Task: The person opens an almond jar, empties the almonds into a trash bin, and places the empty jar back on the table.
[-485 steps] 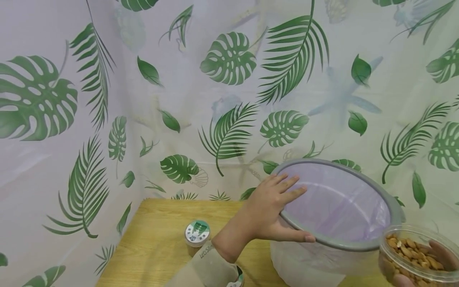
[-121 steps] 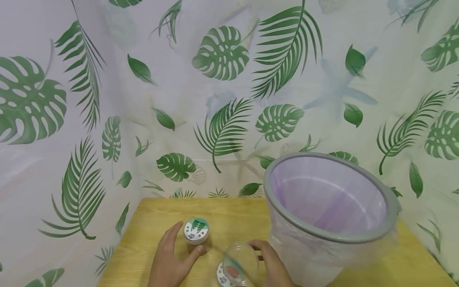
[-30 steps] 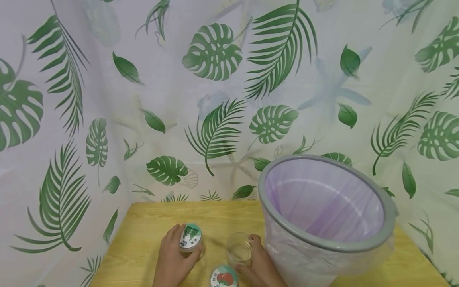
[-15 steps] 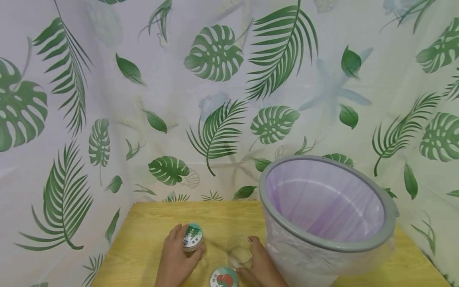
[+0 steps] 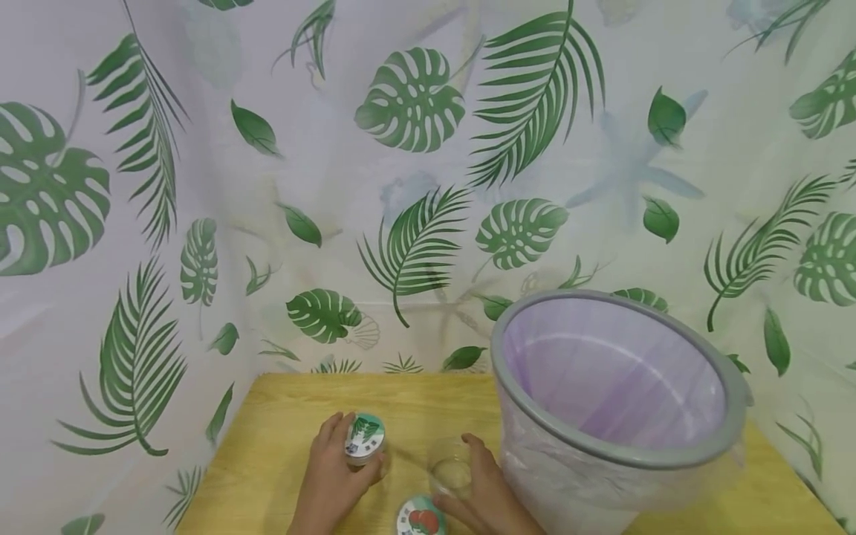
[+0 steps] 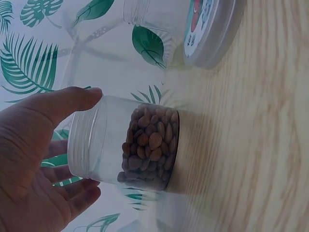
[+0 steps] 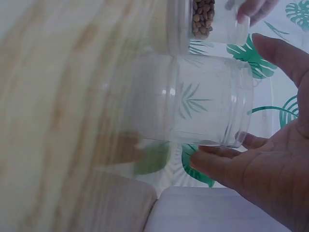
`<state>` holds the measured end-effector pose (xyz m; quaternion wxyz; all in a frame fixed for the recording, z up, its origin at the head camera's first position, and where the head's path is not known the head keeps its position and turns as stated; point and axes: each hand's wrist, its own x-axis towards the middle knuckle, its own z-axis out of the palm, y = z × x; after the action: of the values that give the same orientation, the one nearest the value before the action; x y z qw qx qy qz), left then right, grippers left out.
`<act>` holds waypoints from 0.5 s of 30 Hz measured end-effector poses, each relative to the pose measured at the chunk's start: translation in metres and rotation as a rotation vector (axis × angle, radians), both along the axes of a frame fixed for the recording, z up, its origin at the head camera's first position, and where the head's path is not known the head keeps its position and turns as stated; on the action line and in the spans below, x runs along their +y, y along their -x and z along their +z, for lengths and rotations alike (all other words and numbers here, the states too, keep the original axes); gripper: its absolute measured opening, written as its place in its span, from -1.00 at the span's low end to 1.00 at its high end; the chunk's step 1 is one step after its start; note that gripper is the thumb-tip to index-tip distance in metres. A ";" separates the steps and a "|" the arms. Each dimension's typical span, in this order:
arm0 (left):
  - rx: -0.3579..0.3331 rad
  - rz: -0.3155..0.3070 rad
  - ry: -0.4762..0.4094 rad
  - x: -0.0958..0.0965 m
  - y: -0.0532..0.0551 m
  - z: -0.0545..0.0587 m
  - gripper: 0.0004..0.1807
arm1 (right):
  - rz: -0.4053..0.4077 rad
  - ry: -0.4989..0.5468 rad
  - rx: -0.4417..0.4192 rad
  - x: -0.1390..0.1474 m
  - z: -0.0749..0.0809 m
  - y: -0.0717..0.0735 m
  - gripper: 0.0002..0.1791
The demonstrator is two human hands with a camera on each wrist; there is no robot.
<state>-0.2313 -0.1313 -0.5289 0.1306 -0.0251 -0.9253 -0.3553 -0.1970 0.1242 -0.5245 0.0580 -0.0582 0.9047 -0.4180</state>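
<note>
My left hand (image 5: 334,464) grips a clear jar of brown almonds (image 6: 149,145), its fingers round the top and its thumb at the near edge. A white lid with green leaf print (image 5: 365,435) tops this jar, which stands upright on the table. Beside it, my right hand (image 5: 491,483) is around a clear empty jar (image 7: 212,101), fingers along its far side. The right thumb (image 7: 277,53) looks slightly apart from that jar's rim. A lid with a red tomato print (image 5: 421,518) lies in front, between both hands.
A large bin (image 5: 582,501) with a grey rim and purple-tinted liner stands close to my right hand. The yellow wooden table (image 5: 408,394) ends at a leaf-patterned sheet (image 5: 428,238) behind and to the left.
Earliest, my left hand was on the bin's rim and my right held an almond tub. Later both came to the jars; the right lowered the empty jar behind the tomato lid. The last second shows little movement.
</note>
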 end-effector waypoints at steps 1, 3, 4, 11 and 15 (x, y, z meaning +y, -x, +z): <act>0.002 -0.006 -0.006 0.000 0.001 0.000 -0.08 | -0.007 0.012 -0.009 0.000 0.001 0.000 0.18; 0.000 -0.011 -0.017 0.001 0.002 0.000 -0.05 | -0.018 0.036 -0.023 0.001 0.004 -0.001 0.20; -0.004 -0.014 -0.029 0.001 0.003 0.000 -0.05 | -0.021 0.045 -0.028 0.001 0.006 -0.001 0.21; -0.029 -0.016 -0.081 0.004 0.002 0.002 -0.06 | 0.001 0.016 -0.026 0.001 0.007 -0.004 0.19; -0.017 -0.004 -0.084 0.005 0.002 0.004 -0.03 | 0.016 0.037 -0.030 0.002 0.007 -0.005 0.19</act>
<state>-0.2329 -0.1258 -0.5252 0.1230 -0.0183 -0.9105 -0.3943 -0.1921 0.1266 -0.5179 0.0738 -0.0602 0.8954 -0.4350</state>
